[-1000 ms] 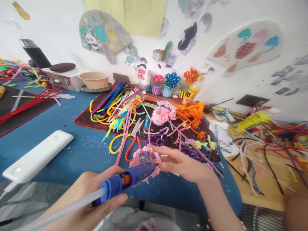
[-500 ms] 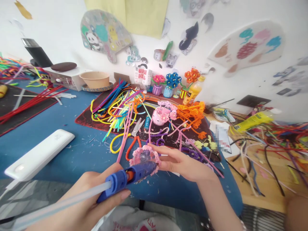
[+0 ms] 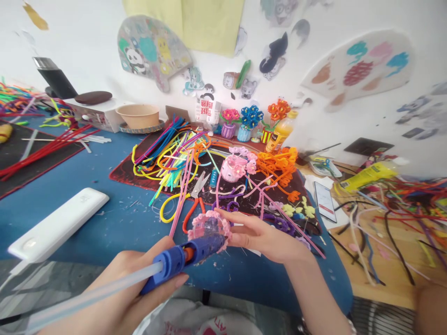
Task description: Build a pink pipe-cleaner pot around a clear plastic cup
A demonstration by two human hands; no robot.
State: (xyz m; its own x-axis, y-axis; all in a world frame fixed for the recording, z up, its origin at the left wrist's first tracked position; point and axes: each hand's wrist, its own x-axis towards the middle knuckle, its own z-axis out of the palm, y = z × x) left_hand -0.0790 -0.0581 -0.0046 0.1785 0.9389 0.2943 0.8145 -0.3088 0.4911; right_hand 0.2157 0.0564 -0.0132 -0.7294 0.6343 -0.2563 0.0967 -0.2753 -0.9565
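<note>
My left hand [image 3: 120, 281] is wrapped round a blue hot glue gun [image 3: 169, 260]. A long translucent glue stick [image 3: 101, 295] sticks out of its back end toward me. The gun's nozzle end lies across a round, see-through cup with a fluffy pink pipe-cleaner edge [image 3: 200, 220]. My right hand [image 3: 267, 237] pinches the right side of this pink-edged cup between thumb and fingers. The nozzle's tip is close to the right thumb; whether it touches the pink edge I cannot tell. Behind the cup lie scissors [image 3: 199, 186] with one yellow and one orange handle.
A pink flower pot [image 3: 233, 168], orange pipe-cleaner flowers [image 3: 279, 170] and a heap of coloured pipe cleaners [image 3: 174, 156] lie on the dark mat. A white power bank [image 3: 59, 225] with a cable is at left. A phone [image 3: 324, 201] lies on the right.
The glue gun and my left hand have shifted very slightly, with the nozzle end a little to the left. My right hand stays at the pink-edged cup.
</note>
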